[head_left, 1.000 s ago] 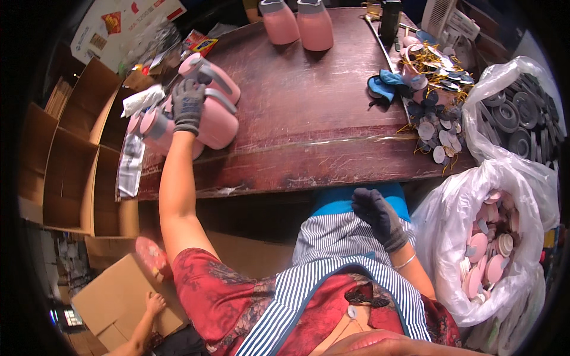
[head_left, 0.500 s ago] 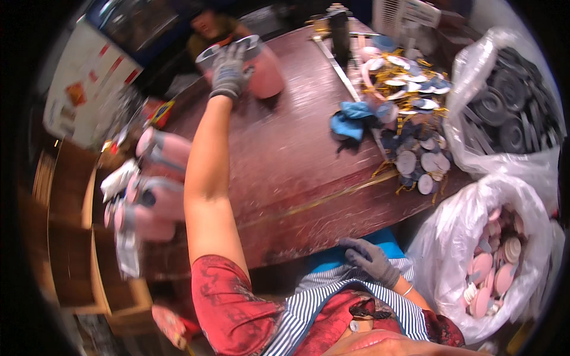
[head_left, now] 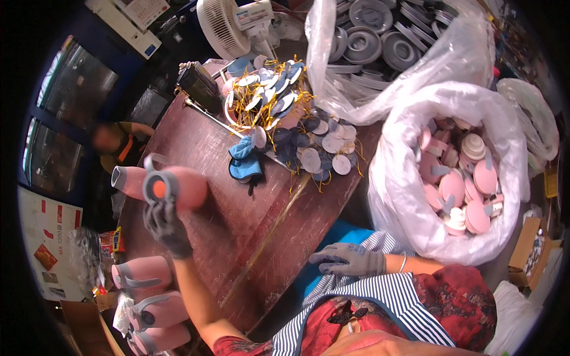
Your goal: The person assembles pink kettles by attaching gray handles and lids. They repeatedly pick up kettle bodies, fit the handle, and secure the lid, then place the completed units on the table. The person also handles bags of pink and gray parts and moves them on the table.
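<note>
Pink jug (head_left: 193,190) toward the left of the table (head_left: 249,219), and the left hand (head_left: 168,225) is right there, gloved fingers against its grey collar; clamped or just touching, no telling! Right hand (head_left: 350,260) empty, fingers loosely stretched. Danger: a sideways tug could knock the second jug (head_left: 127,181) close beside it. Scuffed, dark red wood below, white fan (head_left: 222,26) beyond, plastic bag (head_left: 389,196) of pink pieces to the right.
</note>
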The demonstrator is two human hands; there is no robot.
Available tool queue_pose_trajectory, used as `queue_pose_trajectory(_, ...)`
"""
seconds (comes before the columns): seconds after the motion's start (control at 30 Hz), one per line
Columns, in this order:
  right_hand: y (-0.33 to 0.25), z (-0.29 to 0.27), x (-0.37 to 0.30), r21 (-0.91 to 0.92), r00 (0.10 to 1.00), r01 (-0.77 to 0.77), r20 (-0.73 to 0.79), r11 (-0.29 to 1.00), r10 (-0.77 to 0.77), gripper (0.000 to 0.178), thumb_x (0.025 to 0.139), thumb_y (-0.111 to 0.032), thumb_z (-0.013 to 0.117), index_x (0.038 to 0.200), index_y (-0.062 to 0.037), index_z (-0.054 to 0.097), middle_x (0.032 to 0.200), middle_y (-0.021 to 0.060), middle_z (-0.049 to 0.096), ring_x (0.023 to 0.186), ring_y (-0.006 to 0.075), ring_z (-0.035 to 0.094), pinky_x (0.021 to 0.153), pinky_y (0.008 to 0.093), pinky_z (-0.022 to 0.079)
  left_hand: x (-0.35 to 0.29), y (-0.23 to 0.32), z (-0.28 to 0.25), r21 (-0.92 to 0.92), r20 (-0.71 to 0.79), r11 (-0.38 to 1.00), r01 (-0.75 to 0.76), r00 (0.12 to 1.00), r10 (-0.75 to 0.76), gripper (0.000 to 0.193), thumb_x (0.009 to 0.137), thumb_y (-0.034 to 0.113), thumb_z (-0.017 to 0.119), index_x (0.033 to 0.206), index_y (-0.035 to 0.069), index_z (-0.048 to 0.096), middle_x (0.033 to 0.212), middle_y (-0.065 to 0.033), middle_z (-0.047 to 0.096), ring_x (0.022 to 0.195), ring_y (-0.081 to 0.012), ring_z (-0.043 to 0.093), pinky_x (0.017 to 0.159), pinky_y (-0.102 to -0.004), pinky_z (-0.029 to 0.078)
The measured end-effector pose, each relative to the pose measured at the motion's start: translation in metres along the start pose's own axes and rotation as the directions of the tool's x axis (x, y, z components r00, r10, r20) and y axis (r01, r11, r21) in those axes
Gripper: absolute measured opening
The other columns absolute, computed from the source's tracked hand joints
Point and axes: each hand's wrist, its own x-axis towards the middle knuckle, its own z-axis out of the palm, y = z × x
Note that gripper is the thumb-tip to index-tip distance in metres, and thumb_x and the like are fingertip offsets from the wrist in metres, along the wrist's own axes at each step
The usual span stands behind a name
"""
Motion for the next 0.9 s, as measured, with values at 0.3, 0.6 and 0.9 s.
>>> queue_pose_trajectory(0.3, -0.099, -0.035, -0.094, -0.089, 0.944, 0.323, -0.037, 0.942, -0.327, 0.043, 0.094, -0.028, 0.066, 0.131, -0.0073, 0.060, 0.127, 0.0148, 0.064, 0.115, 0.0296, 0.061, 0.097, 0.0422, 0.048, 0.042, 0.170, -0.179, -0.234, 0.275, 0.972, -0.010, 0.958, 0.076, 0.037, 0.081, 0.009, 0.063, 0.115, 0.018, 0.073, 0.088, -0.0057, 0.055, 0.093, -0.0261, 0.059, 0.103, -0.0504, 0.046)
queue_pose_trajectory(0.6, -0.061, -0.246, -0.128, -0.719, 0.718, -0.466, -0.648, 0.515, -0.254, 0.062, 0.088, -0.048, 0.066, 0.132, -0.0055, 0.058, 0.118, 0.0184, 0.066, 0.108, 0.0354, 0.063, 0.095, 0.0430, 0.048, 0.029, 0.177, -0.204, 0.077, 0.175, 0.954, 0.291, 0.938, -0.300, 0.032, 0.091, 0.033, 0.067, 0.121, 0.020, 0.070, 0.092, -0.0050, 0.061, 0.090, -0.0283, 0.060, 0.078, -0.0462, 0.046)
queue_pose_trajectory(0.9, 0.015, -0.289, -0.096, -0.564, 0.736, -0.329, -0.656, 0.757, -0.168, 0.076, 0.076, -0.041, 0.073, 0.143, -0.0126, 0.051, 0.135, 0.0179, 0.060, 0.122, 0.0341, 0.059, 0.105, 0.0389, 0.043, -0.001, 0.174, -0.222, -0.208, 0.035, 0.932, 0.297, 0.954, -0.296, 0.039, 0.093, 0.035, 0.068, 0.125, 0.014, 0.064, 0.114, -0.0133, 0.062, 0.108, -0.0352, 0.058, 0.093, -0.0495, 0.045)
